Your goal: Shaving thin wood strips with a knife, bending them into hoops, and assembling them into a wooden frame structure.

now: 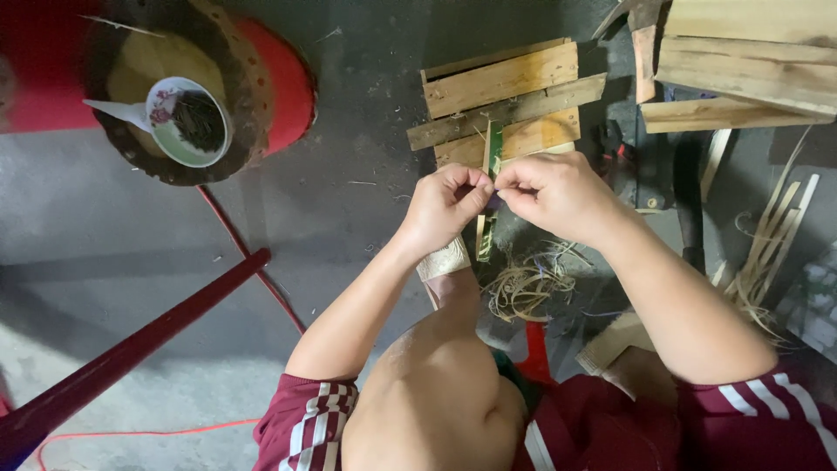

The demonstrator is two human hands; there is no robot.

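Observation:
My left hand and my right hand meet at the fingertips, both pinching a thin green bamboo strip that runs upright from the wooden slats down past my hands. The strip's lower part shows below my left hand, near a woven band on my knee. A tangle of pale bamboo shavings lies on the floor under my right wrist.
A small wooden pallet lies beyond my hands. Wooden planks and loose bamboo strips are at right. A white bowl sits on a woven basket over a red stool at upper left. A dark red pole and red cord cross the floor.

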